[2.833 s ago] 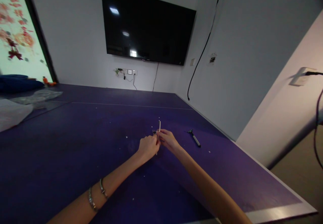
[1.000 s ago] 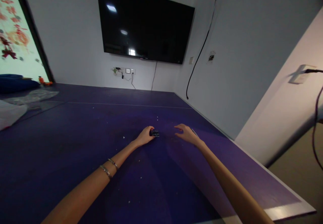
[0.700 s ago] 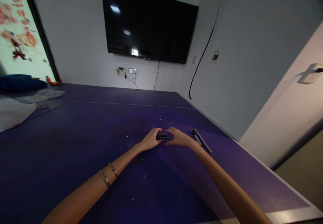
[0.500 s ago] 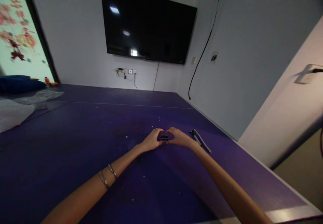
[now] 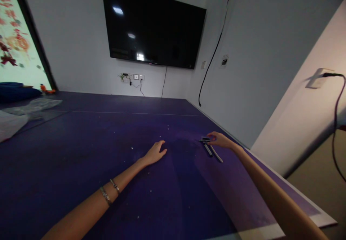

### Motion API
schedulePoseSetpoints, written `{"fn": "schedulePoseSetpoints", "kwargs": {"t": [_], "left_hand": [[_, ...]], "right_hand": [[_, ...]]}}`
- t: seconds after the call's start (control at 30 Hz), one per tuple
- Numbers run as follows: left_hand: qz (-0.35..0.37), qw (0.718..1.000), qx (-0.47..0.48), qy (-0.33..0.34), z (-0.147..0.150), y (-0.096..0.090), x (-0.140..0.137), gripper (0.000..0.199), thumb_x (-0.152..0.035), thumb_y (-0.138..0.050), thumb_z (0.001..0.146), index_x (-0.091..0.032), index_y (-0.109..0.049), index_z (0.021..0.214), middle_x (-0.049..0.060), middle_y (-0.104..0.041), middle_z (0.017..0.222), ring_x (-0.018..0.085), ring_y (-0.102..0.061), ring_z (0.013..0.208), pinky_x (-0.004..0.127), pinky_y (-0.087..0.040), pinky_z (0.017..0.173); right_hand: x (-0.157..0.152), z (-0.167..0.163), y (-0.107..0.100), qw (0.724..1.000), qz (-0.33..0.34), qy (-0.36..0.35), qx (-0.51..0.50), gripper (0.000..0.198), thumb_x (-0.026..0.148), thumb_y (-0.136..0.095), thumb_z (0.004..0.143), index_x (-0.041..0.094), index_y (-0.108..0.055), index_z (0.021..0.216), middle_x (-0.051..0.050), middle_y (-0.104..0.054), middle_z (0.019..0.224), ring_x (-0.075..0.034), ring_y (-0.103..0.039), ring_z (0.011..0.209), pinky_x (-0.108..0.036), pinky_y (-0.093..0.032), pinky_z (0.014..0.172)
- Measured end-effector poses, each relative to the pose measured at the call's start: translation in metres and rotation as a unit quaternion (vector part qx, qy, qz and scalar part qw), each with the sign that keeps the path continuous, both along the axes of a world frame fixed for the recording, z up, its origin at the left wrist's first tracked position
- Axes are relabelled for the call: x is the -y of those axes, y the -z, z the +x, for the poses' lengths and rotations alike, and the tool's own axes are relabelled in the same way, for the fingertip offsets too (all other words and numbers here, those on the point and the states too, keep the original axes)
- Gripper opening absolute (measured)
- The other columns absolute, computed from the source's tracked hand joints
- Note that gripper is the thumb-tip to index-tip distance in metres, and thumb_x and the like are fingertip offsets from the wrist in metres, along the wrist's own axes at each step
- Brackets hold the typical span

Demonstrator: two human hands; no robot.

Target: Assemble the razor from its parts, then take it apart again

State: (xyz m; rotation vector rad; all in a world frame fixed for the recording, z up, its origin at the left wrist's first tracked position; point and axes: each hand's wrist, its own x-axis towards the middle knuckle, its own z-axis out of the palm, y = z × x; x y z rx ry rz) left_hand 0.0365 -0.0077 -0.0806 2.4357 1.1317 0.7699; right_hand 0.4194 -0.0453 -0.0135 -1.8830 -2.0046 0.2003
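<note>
My left hand (image 5: 155, 153) rests low over the purple surface, thumb and fingers apart with nothing between them. Two bracelets circle that wrist. My right hand (image 5: 218, 139) is out to the right, its fingertips pinching a small black rectangular piece (image 5: 205, 139). Just below the piece lie pliers (image 5: 217, 155) with two long grey handles spread apart. Their head is partly covered by the piece, and I cannot tell whether the two touch.
Small white bits dot the purple tabletop (image 5: 94, 160). Clear plastic sheeting (image 5: 35, 105) and a white bag (image 5: 10, 124) lie at the left, near dark blue cloth (image 5: 18, 92). A black cable (image 5: 213, 56) hangs along the wall, right of a television (image 5: 156, 27).
Both hands held the black piece together. Now the left has let go and opened, while the right has carried the piece rightward to over the pliers. The view has turned slightly right.
</note>
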Motion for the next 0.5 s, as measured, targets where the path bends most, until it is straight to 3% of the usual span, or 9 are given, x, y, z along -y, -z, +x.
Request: {"fn": "schedulePoseSetpoints", "kwargs": {"t": [0.1,0.23,0.37,0.5], "left_hand": [[0.014,1.0,-0.008,0.004,-0.004,0.007,0.001,0.038,-0.033,-0.044,0.084,-0.014,-0.045,0.117,0.012,-0.053,0.121,0.019,-0.047,0.115,0.036,-0.035,0.1],[0.032,0.999,-0.014,0.006,-0.004,0.009,0.003,0.037,-0.032,-0.043,0.084,-0.013,-0.047,0.116,0.012,-0.053,0.12,0.019,-0.046,0.115,0.034,-0.035,0.1],[0.041,0.999,-0.017,0.01,-0.003,0.011,0.002,0.035,-0.033,-0.042,0.084,-0.015,-0.048,0.114,0.011,-0.053,0.119,0.02,-0.047,0.114,0.036,-0.036,0.099],[0.05,0.998,-0.022,0.009,-0.003,0.013,0.0,0.034,-0.031,-0.043,0.084,-0.014,-0.049,0.113,0.012,-0.054,0.117,0.021,-0.047,0.113,0.037,-0.036,0.099]], "right_hand": [[0.003,0.04,0.012,0.997,-0.041,0.065,0.001,0.049,0.032,-0.068,0.06,0.012,-0.063,0.105,-0.009,-0.065,0.093,-0.019,-0.059,0.08,-0.024,-0.043,0.068],[0.008,0.067,0.03,0.992,-0.07,0.101,-0.024,0.048,0.028,-0.068,0.057,0.012,-0.065,0.102,-0.008,-0.066,0.081,-0.018,-0.058,0.069,-0.024,-0.042,0.061],[0.007,0.077,0.042,0.988,-0.116,0.089,-0.051,0.049,0.028,-0.066,0.057,0.014,-0.064,0.105,-0.003,-0.064,0.069,-0.016,-0.056,0.06,-0.024,-0.041,0.055],[-0.001,0.085,0.05,0.993,-0.102,0.056,-0.012,0.053,0.031,-0.066,0.055,0.013,-0.065,0.105,-0.003,-0.064,0.071,-0.018,-0.057,0.064,-0.025,-0.042,0.057]]}}
